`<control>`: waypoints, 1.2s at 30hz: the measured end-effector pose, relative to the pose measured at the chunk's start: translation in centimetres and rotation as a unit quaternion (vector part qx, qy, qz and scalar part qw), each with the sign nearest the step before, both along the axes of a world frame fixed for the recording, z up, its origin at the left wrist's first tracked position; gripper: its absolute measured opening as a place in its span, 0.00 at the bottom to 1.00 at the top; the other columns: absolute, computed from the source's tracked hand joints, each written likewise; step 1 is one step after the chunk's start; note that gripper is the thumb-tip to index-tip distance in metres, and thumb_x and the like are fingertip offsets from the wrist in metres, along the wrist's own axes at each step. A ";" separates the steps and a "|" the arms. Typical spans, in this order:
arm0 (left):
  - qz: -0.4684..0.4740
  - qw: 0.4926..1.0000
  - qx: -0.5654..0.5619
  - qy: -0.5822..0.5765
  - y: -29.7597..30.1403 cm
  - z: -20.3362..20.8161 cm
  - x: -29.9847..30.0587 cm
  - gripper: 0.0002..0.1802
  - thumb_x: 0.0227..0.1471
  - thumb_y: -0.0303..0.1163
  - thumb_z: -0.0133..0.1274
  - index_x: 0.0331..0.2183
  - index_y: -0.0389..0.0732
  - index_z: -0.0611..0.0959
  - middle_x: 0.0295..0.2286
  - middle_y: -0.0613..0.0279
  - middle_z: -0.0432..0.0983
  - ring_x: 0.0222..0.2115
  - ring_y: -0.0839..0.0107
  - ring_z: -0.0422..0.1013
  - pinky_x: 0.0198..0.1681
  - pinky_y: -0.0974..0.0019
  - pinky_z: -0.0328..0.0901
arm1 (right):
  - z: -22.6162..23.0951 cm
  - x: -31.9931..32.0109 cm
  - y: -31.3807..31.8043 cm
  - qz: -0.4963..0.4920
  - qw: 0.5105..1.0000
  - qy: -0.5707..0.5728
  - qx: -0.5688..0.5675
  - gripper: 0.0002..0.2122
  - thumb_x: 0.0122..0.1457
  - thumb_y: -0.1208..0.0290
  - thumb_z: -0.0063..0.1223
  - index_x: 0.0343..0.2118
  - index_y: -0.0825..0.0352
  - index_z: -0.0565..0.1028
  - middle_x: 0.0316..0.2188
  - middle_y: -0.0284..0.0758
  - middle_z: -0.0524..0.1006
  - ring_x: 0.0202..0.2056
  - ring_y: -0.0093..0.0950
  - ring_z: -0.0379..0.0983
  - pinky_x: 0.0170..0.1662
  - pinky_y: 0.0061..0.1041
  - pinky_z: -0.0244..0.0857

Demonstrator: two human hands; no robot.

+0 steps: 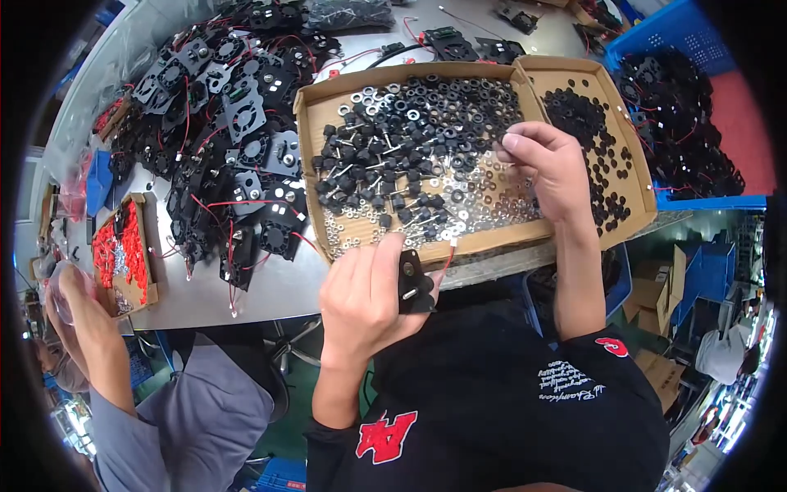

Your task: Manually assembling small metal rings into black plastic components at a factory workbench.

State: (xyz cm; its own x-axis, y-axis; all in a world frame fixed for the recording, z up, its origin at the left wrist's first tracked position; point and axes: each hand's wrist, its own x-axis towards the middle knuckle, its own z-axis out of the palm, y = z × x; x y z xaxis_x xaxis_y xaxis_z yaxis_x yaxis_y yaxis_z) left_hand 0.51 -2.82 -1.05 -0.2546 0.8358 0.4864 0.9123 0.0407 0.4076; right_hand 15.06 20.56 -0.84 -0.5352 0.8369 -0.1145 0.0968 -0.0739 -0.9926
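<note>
My left hand (361, 287) is closed around a black fan plate (416, 297) with a metal post, held at the near edge of a shallow cardboard tray (500, 239). From the plate a red wire runs to a white connector. Over the tray's right side, my right hand (551, 164) has thumb and fingers pinched together; whatever is between them is too small to make out. Below and beside it are black rings (447, 102), loose metal washers (484, 205) and black knobs with metal screws (369, 172).
A second cardboard tray (643, 205) with black washers adjoins on the right, beside a blue crate (705, 37) of black parts. Black fan assemblies (246, 115) are heaped at left. Near a small box of red parts (135, 254), a co-worker's hand (78, 303) holds something clear.
</note>
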 end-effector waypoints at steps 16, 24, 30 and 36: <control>0.001 0.991 -0.123 0.053 5.3 0.4 2.8 0.36 0.28 0.34 0.65 0.43 0.32 0.74 0.28 0.58 0.69 0.29 0.62 0.69 0.32 0.62 0.67 | 1.5 2.7 -3.9 0.222 0.970 0.100 0.006 0.12 0.57 0.79 0.59 0.44 0.75 0.79 0.31 0.36 0.78 0.30 0.21 0.74 0.35 0.20 0.68; 0.014 0.975 -0.219 0.037 4.4 -0.1 3.6 0.34 0.27 0.35 0.65 0.42 0.33 0.76 0.33 0.59 0.72 0.30 0.61 0.70 0.35 0.62 0.67 | -0.2 2.0 -4.0 0.313 0.895 0.057 0.314 0.14 0.48 0.79 0.66 0.40 0.68 0.83 0.27 0.36 0.78 0.28 0.28 0.74 0.32 0.24 0.66; 0.034 0.981 -0.172 0.088 3.9 -0.3 3.7 0.38 0.26 0.35 0.65 0.45 0.32 0.75 0.31 0.59 0.73 0.28 0.63 0.70 0.32 0.64 0.66 | 0.8 2.2 -5.2 0.295 0.875 0.002 0.383 0.15 0.47 0.78 0.67 0.41 0.68 0.83 0.28 0.36 0.77 0.28 0.27 0.75 0.31 0.24 0.68; 0.017 0.988 -0.051 0.147 3.5 -1.2 2.0 0.17 0.46 0.31 0.52 0.38 0.30 0.78 0.22 0.63 0.66 0.22 0.69 0.66 0.26 0.67 0.61 | 1.9 1.9 -7.8 0.257 0.853 -0.091 0.446 0.18 0.46 0.77 0.67 0.43 0.67 0.82 0.31 0.36 0.76 0.29 0.26 0.75 0.30 0.24 0.69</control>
State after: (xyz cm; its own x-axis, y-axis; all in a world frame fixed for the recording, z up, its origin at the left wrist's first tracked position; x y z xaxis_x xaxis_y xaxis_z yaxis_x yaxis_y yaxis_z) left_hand 2.49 0.73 -2.24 -0.1440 0.8775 0.4575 0.9879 0.1006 0.1180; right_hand 17.01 12.80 1.07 -0.8984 0.2954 0.3249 0.0470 0.8004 -0.5976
